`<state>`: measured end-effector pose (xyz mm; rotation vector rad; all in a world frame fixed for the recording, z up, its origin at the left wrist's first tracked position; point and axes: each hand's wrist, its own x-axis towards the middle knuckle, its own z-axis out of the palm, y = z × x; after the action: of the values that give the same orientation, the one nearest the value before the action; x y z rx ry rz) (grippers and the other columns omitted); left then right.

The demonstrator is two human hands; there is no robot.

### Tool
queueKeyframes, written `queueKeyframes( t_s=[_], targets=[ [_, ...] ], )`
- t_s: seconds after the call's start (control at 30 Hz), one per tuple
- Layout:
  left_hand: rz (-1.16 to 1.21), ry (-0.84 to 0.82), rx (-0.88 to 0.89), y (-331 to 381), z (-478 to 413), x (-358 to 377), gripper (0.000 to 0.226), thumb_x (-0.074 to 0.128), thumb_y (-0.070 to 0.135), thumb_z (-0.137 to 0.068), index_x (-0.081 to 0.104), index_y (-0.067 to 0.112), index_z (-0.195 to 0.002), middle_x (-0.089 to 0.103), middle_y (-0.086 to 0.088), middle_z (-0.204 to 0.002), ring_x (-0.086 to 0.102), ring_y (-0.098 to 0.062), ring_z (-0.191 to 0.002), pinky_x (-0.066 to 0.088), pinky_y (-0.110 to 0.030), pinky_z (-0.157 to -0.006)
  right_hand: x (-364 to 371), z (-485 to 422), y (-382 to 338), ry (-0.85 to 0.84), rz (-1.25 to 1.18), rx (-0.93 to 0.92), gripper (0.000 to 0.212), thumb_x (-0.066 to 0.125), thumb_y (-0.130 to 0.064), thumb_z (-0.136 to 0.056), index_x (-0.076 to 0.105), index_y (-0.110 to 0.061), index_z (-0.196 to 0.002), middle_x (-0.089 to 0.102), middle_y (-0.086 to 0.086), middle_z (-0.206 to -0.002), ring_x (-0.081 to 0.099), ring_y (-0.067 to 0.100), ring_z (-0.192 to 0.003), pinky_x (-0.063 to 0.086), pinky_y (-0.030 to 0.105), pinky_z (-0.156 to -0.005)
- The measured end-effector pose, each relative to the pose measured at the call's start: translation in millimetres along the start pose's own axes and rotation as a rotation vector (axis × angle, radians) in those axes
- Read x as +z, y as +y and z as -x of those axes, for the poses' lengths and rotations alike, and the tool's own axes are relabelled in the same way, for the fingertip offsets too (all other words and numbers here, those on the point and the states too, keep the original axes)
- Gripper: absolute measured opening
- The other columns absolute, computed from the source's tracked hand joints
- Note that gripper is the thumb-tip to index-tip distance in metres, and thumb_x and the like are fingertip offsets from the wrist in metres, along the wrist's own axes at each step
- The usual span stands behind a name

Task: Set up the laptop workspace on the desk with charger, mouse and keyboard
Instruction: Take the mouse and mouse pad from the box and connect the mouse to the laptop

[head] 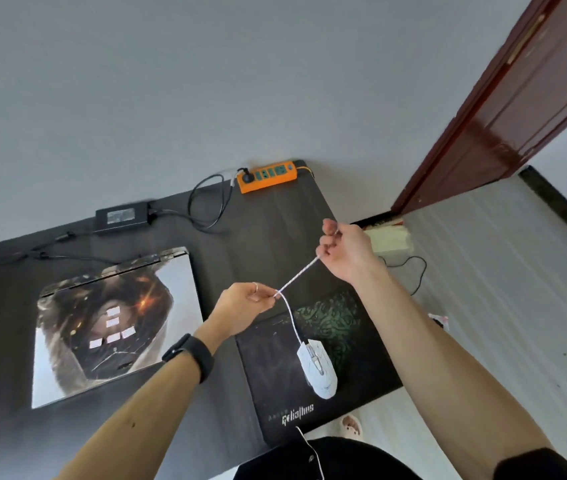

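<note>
The white mouse (317,369) lies on a black mouse pad (275,368) with a green pattern. Its nose points away from the person, and its faint surface markings are too small to read. A white braided cable (297,277) rises from the mouse's nose to the left hand (244,304), which pinches it between thumb and fingertips. From there the cable runs taut, farther from the mouse, to the right hand (346,251), whose curled fingers grip it; its end past that fist cannot be made out. Left of the mouse, a closed laptop (112,327) with a printed lid lies on the dark desk (268,220). Beyond the mouse, by the wall, sit a charger brick (121,216) and an orange power strip (267,176). The charger's lead is cut off at the left edge.
</note>
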<state>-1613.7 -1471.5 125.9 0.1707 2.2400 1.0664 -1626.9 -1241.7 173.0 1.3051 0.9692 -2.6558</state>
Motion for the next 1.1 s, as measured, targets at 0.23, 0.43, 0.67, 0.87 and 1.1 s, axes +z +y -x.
queueKeyframes(
  t_s=[0.23, 0.43, 0.67, 0.87, 1.1],
  targets=[
    [-0.019, 0.037, -0.073, -11, -2, -8, 0.013, 0.071, 0.033, -0.084, 0.075, 0.035, -0.096, 0.074, 0.014, -0.095, 0.067, -0.005, -0.091, 0.054, -0.021, -0.081, -7, 17, 7, -0.074, 0.436, -0.314, 0.026, 0.046, -0.027, -0.106, 0.067, -0.012, -0.111, 0.040, -0.007, -0.061, 0.023, 0.008, -0.045, 0.020, 0.024, -0.046],
    [0.536, 0.064, 0.091, 37, -4, -38, 0.035, 0.072, 0.027, -0.088, 0.067, 0.027, -0.123, 0.073, 0.006, -0.111, 0.066, -0.009, -0.103, 0.048, -0.024, -0.086, -20, 28, 23, -0.254, 0.577, -0.218, 0.023, 0.055, -0.021, -0.103, 0.071, -0.007, -0.097, 0.037, -0.005, -0.063, 0.024, 0.009, -0.050, 0.020, 0.025, -0.052],
    [0.607, 0.120, 0.286, 66, 2, -41, 0.022, 0.075, 0.011, -0.085, 0.076, 0.009, -0.107, 0.076, -0.001, -0.100, 0.069, 0.000, -0.085, 0.048, -0.011, -0.074, -19, 25, 39, -0.287, 0.653, -0.135, 0.025, 0.051, -0.019, -0.104, 0.070, -0.008, -0.094, 0.039, -0.003, -0.065, 0.028, 0.009, -0.052, 0.024, 0.025, -0.056],
    [0.491, 0.246, 0.314, 55, -8, -41, 0.014, 0.078, 0.022, -0.084, 0.079, 0.025, -0.098, 0.077, 0.006, -0.090, 0.066, -0.005, -0.078, 0.052, -0.024, -0.080, -7, 20, 42, -0.262, 0.724, -0.114, 0.025, 0.052, -0.021, -0.104, 0.070, -0.009, -0.093, 0.042, -0.004, -0.063, 0.031, 0.010, -0.054, 0.028, 0.024, -0.056],
    [0.408, 0.349, 0.335, 50, -4, -49, 0.010, 0.079, 0.029, -0.083, 0.078, 0.029, -0.093, 0.075, 0.014, -0.084, 0.065, -0.005, -0.074, 0.050, -0.016, -0.073, 9, 14, 48, -0.238, 0.795, -0.120, 0.024, 0.053, -0.022, -0.103, 0.071, -0.007, -0.097, 0.044, -0.004, -0.064, 0.038, 0.011, -0.059, 0.032, 0.025, -0.061]
  ],
)
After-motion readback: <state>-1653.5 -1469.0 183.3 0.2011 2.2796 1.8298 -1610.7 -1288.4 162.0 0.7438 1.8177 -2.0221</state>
